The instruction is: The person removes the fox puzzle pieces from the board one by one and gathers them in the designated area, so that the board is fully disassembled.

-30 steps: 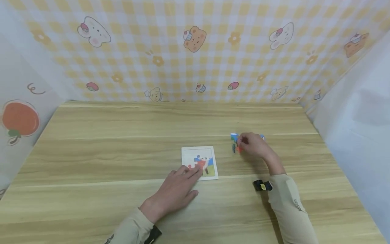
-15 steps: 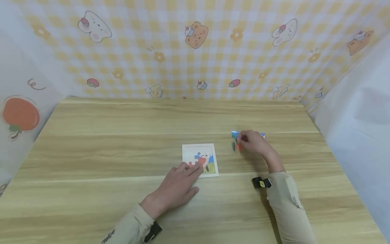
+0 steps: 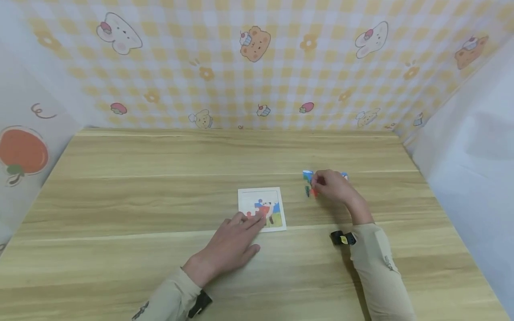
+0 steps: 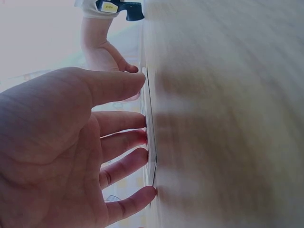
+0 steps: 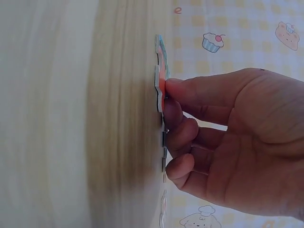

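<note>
A square white-framed jigsaw puzzle (image 3: 282,209) lies flat on the table, its tray partly filled with pieces picturing an animal in red. My left hand (image 3: 227,245) rests with extended fingers over its lower left part; in the left wrist view the fingertips (image 4: 140,156) touch the puzzle along its near side. To the right, my right hand (image 3: 333,185) bends over a group of loose puzzle pieces. In the right wrist view its thumb and index finger pinch at an orange puzzle piece (image 5: 162,85), the other fingers curled just above neighbouring pieces. The hand hides part of that group.
Around the right hand lie a blue-and-green piece (image 3: 307,174), a small dark green piece (image 3: 307,191) and a blue piece (image 3: 344,175). The wooden table (image 3: 140,196) ends at a checked cloth backdrop (image 3: 225,58). White side sheets (image 3: 470,133) border it.
The head view shifts slightly. Both hands keep their places over the puzzle and the loose pieces, with no piece visibly moved.
</note>
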The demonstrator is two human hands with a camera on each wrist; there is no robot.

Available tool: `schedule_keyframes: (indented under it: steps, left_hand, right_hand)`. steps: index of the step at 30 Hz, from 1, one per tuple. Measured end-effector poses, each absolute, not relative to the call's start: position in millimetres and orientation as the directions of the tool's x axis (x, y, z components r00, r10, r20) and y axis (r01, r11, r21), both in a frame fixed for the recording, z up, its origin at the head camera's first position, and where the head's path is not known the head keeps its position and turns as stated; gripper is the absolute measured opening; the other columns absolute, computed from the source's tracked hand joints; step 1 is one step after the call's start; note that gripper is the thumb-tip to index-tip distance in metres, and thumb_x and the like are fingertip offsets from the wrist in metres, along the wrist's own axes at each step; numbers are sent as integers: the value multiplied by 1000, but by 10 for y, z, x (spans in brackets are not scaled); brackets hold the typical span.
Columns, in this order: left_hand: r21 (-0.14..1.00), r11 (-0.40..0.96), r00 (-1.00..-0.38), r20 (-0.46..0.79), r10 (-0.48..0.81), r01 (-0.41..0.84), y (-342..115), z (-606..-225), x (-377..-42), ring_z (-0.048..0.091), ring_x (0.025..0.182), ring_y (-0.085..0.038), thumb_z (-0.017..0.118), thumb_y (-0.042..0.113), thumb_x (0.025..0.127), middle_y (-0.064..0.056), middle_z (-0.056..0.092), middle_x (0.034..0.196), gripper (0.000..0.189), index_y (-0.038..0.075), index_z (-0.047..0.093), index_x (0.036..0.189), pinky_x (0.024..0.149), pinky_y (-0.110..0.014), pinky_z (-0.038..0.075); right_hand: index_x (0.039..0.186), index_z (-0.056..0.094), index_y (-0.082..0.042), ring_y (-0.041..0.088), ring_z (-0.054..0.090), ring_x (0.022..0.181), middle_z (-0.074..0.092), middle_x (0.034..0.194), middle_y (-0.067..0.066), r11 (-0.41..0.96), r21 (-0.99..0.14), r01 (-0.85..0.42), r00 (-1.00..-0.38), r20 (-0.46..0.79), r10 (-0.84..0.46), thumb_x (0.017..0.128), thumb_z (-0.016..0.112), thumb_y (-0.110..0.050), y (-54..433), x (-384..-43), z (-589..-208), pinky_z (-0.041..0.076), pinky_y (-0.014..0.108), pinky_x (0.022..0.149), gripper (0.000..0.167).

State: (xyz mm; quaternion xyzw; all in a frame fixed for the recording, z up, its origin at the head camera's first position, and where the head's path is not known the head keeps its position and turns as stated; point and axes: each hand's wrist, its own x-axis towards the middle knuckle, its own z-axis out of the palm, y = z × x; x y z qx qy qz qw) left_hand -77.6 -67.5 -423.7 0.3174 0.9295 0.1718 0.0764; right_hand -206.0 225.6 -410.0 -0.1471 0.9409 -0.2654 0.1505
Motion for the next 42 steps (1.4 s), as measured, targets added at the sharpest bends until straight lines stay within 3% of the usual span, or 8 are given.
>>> schedule_keyframes:
  steps: [14,24,33,42]
  left_hand:
    - [379,728,-786,-5,618,571,-678,-4247,-787,42,109,-22,58,29,90,-4,42,142,55,9,44,139,82,-41,40]
    - [377,733,-784,-28,620,566,-675,-4253,-791,41,110,-21,57,30,90,-3,38,144,57,9,41,141,85,-41,40]
    - [355,727,-768,-38,640,588,-696,-4262,-795,39,115,-23,61,33,87,-7,34,146,63,9,40,141,90,-42,39]
    - [389,736,-766,-106,634,555,-682,-4240,-793,34,125,-26,58,39,88,-7,37,140,66,11,36,144,97,-47,33]
  right_hand:
    - [86,58,-3,18,48,67,58,75,4,815,-542,-205,-907,-208,-366,91,54,-4,2244,-2055,-4091,39,32,61,7]
    - [90,60,-3,21,53,75,63,87,8,818,-545,-182,-930,-174,-323,91,52,-6,2274,-2054,-4098,44,35,68,9]
    - [90,61,-1,18,51,63,61,81,8,800,-558,-223,-933,-117,-341,90,54,-5,2207,-2053,-4017,44,31,56,8]
    - [90,61,0,16,52,58,59,79,7,787,-562,-255,-915,-124,-384,90,56,-4,2021,-1964,-3880,43,31,54,6]
